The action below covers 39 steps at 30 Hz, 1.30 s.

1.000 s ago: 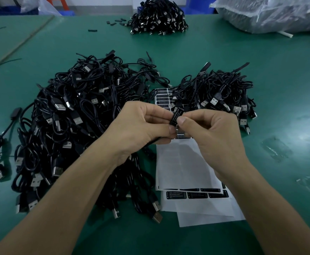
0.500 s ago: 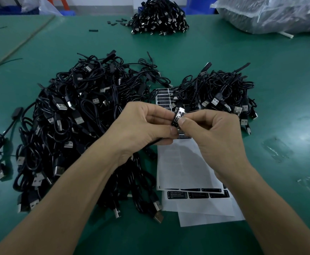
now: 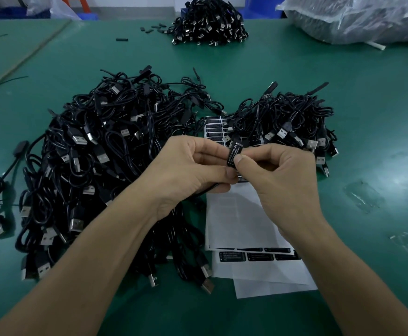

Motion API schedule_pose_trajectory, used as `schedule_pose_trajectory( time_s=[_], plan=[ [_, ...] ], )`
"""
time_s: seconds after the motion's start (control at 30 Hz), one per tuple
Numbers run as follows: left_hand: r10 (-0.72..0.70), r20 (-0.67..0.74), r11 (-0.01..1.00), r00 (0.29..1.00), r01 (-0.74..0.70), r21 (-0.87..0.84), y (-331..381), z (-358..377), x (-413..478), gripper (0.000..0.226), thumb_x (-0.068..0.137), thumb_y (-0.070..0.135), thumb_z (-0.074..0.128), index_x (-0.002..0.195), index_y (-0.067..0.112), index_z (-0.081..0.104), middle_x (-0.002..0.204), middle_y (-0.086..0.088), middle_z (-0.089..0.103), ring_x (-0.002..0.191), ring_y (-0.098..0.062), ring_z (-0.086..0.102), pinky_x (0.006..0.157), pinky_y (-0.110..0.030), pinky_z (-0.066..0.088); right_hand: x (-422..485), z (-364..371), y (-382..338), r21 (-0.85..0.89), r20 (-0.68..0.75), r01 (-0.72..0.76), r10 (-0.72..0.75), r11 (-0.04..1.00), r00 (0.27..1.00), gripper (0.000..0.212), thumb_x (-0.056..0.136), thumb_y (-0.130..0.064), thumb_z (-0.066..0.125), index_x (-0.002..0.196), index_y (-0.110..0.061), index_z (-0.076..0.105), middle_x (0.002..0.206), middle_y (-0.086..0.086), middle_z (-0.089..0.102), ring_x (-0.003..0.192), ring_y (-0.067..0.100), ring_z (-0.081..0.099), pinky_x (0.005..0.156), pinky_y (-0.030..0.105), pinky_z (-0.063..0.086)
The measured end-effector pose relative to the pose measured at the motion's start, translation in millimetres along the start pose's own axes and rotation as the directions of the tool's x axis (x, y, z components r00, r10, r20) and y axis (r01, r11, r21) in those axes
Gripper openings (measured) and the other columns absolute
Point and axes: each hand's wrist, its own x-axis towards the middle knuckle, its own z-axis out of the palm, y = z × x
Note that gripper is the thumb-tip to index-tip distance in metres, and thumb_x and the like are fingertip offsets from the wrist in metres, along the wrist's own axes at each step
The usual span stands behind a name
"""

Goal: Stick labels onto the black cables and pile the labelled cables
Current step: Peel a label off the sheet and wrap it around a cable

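From the head camera, both hands meet above the middle of the green desk point(image 3: 283, 69). The left hand point(image 3: 188, 173) is closed on a thin black cable point(image 3: 206, 189) that trails out below its fingers, with thumb and forefinger pinching the small black controller piece on that cable. The right hand point(image 3: 283, 175) has its grip closed on the same piece, its thumb pressing a black label point(image 3: 233, 154) printed "LED CONTROLLER" against it. Under the hands lie white label sheets point(image 3: 241, 214), mostly peeled, with a row of black labels left near the lower edge and more showing beyond the fingers. A large heap of black USB cables point(image 3: 96, 161) spreads to the left, and a smaller pile point(image 3: 292, 122) sits to the right, overlapping the sheet's far end. A third pile point(image 3: 210, 23) rests at the far edge, near a clear plastic bag point(image 3: 358, 18).
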Motion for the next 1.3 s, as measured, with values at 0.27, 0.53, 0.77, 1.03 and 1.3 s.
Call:
schedule_pose_trajectory(
  time_s=[0.27,0.53,0.77,1.03,1.3],
  plan=[
    [0.014,0.006,1.000,1.000,-0.014,-0.003,-1.1,0.2,-0.4,0.028,0.066,-0.001,0.083,0.091,0.004,0.073,0.080,-0.013,0.076,0.075,-0.023,0.076,0.064,-0.027,0.061,0.2,-0.5,0.5,-0.003,0.007,0.002,-0.002,1.000,1.000,0.020,0.084,-0.010,0.075,0.073,-0.027,0.074,0.067,-0.010,0.074,0.063,0.007,0.070,0.062,0.022,0.057],
    [0.014,0.002,1.000,1.000,-0.014,-0.015,-0.5,1.0,-0.9,0.031,0.058,0.004,0.083,0.087,0.006,0.072,0.078,-0.013,0.075,0.075,-0.025,0.076,0.064,-0.028,0.061,-0.5,-0.6,-0.1,0.002,0.001,0.013,-0.013,1.000,1.000,0.022,0.084,-0.008,0.075,0.072,-0.027,0.073,0.067,-0.010,0.073,0.062,0.007,0.070,0.061,0.020,0.056],
    [0.005,0.006,1.000,1.000,-0.005,-0.013,0.0,1.9,-1.4,0.027,0.063,-0.002,0.083,0.086,0.006,0.072,0.077,-0.012,0.075,0.074,-0.025,0.076,0.063,-0.028,0.062,-0.9,-0.5,0.6,-0.001,-0.001,0.035,-0.035,0.999,0.999,0.024,0.083,-0.009,0.075,0.070,-0.029,0.072,0.067,-0.012,0.073,0.062,0.006,0.070,0.060,0.018,0.055],
    [-0.003,0.009,1.000,1.000,0.003,-0.015,-0.3,1.9,-1.3,0.014,0.078,-0.005,0.077,0.088,0.003,0.071,0.080,-0.016,0.076,0.075,-0.025,0.076,0.067,-0.030,0.062,-1.6,0.9,0.6,-0.001,-0.004,0.062,-0.062,0.998,0.998,0.025,0.081,-0.008,0.075,0.070,-0.030,0.071,0.067,-0.014,0.073,0.062,0.006,0.071,0.061,0.020,0.057],
    [-0.002,-0.001,0.999,1.000,0.002,-0.033,-1.1,2.7,-1.0,0.008,0.086,-0.003,0.071,0.085,0.005,0.070,0.077,-0.015,0.076,0.074,-0.024,0.076,0.065,-0.028,0.061,-2.0,1.8,1.4,-0.016,-0.016,0.059,-0.059,0.998,0.998,0.020,0.080,-0.013,0.074,0.071,-0.030,0.071,0.068,-0.013,0.073,0.064,0.008,0.072,0.063,0.024,0.059]
  ],
)
